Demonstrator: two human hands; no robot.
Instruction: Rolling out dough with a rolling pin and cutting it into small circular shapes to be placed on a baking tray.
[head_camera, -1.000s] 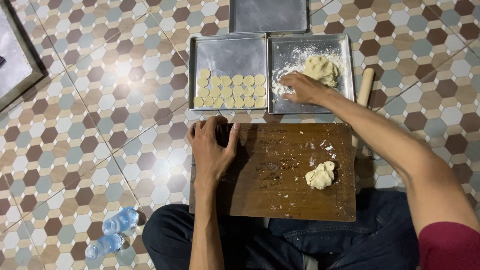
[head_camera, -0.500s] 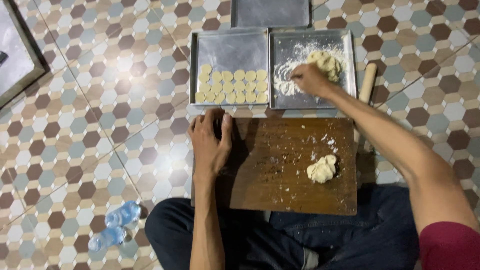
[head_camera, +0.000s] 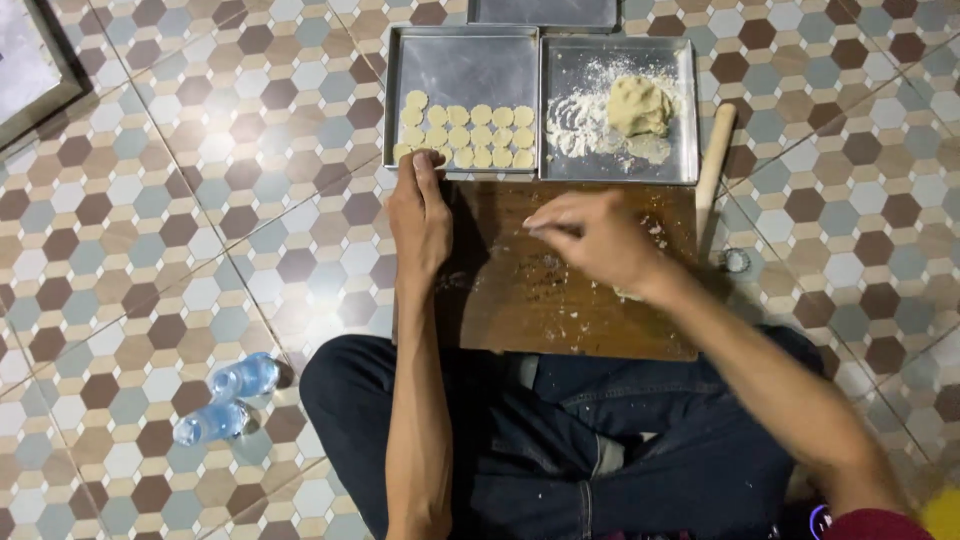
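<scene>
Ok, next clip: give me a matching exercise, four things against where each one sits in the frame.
Things:
1. dough lump
2. round dough discs
3. rolling pin
4. plastic bottles

Places:
A. on the tiled floor, left of the knee
B. in the left metal tray
C. in the floured right tray
D. right of the wooden board's top corner

Pairs: 1-C, 2-B, 3-D, 4-A
</scene>
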